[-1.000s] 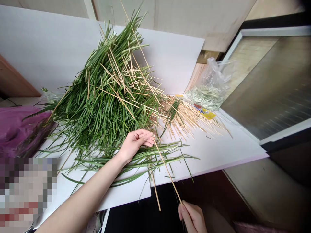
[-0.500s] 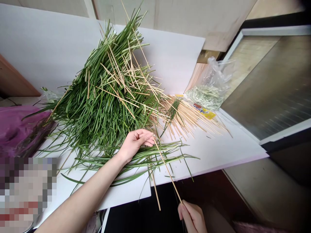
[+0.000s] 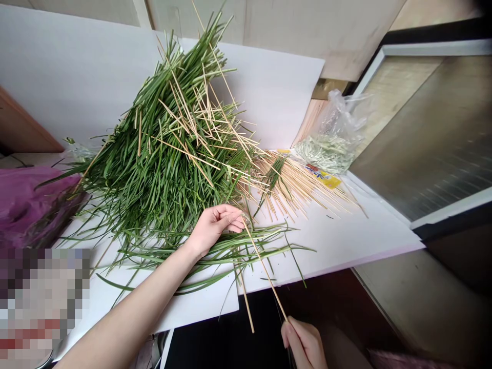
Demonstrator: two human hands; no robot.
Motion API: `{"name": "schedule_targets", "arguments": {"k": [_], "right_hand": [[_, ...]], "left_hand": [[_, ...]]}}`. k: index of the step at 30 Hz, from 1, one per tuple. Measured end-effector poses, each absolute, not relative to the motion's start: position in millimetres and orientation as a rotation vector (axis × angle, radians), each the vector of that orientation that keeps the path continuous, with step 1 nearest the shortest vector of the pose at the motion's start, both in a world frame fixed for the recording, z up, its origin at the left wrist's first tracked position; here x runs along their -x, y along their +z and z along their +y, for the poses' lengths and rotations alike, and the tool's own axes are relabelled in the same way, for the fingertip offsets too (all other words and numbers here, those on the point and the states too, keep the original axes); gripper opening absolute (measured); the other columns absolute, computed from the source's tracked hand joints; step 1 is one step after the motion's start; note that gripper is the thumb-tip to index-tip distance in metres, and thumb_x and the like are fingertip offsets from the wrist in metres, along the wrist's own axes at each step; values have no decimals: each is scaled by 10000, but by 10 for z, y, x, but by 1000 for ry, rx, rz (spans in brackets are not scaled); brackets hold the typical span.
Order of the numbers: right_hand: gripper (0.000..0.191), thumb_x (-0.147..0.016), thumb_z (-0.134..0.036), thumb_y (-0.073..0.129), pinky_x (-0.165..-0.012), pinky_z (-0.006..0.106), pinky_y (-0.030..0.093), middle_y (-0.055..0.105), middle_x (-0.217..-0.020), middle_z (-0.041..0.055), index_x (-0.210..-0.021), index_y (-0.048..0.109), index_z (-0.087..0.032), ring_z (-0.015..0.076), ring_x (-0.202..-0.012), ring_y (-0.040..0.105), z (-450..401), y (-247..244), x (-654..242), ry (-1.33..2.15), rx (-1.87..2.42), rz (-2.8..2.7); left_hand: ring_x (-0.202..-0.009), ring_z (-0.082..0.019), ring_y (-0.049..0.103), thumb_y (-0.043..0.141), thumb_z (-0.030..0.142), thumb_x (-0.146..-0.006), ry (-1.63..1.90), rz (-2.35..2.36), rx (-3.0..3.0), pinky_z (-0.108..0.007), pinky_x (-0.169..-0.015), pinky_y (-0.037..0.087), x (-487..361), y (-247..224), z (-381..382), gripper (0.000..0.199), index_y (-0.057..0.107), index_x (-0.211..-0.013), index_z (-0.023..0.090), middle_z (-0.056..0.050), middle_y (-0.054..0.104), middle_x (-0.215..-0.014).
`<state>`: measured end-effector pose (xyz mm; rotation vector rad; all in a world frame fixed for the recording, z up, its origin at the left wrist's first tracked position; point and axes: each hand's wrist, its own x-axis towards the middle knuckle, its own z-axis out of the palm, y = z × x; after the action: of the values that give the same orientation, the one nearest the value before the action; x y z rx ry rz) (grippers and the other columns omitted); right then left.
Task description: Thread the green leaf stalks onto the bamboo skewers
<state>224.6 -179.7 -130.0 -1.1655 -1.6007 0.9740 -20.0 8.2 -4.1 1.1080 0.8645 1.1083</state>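
A thin wooden skewer [image 3: 263,264] slants from the table down past its front edge. My right hand [image 3: 304,342] is closed on its lower end, beyond the edge. At the upper end, the fingertips of my left hand [image 3: 220,225] are pressed together at the skewer's tip, with the other fingers slightly curled. Loose green stalks [image 3: 269,251] lie beneath my left wrist and spread to the right. Behind my left hand rises a large heap of long green leafy stalks [image 3: 165,169], with several skewers scattered over it.
Many skewers [image 3: 300,184] fan out right of the heap. Behind them stands a clear plastic bag [image 3: 330,148] with pale green pieces. A purple bag [image 3: 34,200] is at the left. One skewer [image 3: 246,302] sticks out over the front edge of the white table [image 3: 369,241].
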Motion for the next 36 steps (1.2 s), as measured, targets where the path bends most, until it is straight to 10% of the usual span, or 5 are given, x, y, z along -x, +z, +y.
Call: {"name": "schedule_targets", "arguments": {"k": [36], "right_hand": [[557, -1101, -441, 363, -473, 270, 267, 360, -540, -43, -608, 470, -207, 122, -459, 344, -1802, -1255, -2236, 1072, 1197, -1516]], "left_hand": [[-707, -137, 715, 815, 386, -786, 1153, 883, -1108, -260, -740, 595, 177, -12, 47, 302, 748, -884, 108, -75, 769, -814]]}}
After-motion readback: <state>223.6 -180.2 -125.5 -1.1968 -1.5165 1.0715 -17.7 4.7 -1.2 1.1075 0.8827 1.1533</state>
